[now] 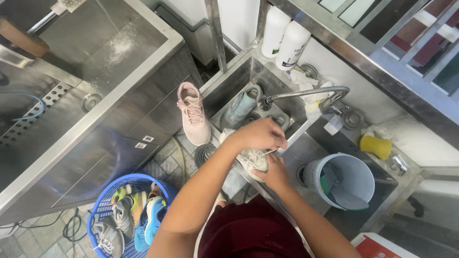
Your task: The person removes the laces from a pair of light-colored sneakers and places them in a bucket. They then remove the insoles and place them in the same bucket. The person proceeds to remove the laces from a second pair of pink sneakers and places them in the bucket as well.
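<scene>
Currently the white sneaker [253, 160] sits on the edge of the steel sink [229, 91], gripped from below by the right hand [273, 173], fingers curled around its side. The left hand [260, 134] is closed above it, pinching a white lace [268, 152]. Inside the sink lies a grey-blue shoe [239, 107] under the flexible faucet hose [306, 92]. A pink sneaker [192, 112] rests on the sink's left rim. A grey bucket [345, 180] stands to the right, and a blue basket [112, 191] of shoes stands on the floor.
</scene>
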